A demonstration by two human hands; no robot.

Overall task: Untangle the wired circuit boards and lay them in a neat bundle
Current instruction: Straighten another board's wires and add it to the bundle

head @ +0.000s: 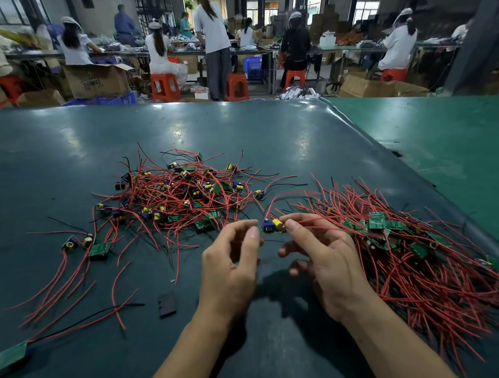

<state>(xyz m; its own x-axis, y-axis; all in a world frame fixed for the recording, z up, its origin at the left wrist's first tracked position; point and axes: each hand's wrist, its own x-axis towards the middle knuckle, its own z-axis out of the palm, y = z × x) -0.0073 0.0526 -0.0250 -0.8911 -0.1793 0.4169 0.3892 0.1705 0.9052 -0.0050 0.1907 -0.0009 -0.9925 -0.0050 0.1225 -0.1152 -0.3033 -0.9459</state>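
Head view: one circuit board (273, 226) is pinched above the table (62, 148) by the right hand (327, 260), left hand (233, 263) curled beside it, apparently empty; trailing red wires could be snagged.

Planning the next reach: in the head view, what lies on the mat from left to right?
Lone green board at the left edge → flat black piece → left hand → small board held between both hands → right hand → sorted bundle of boards and red wires.
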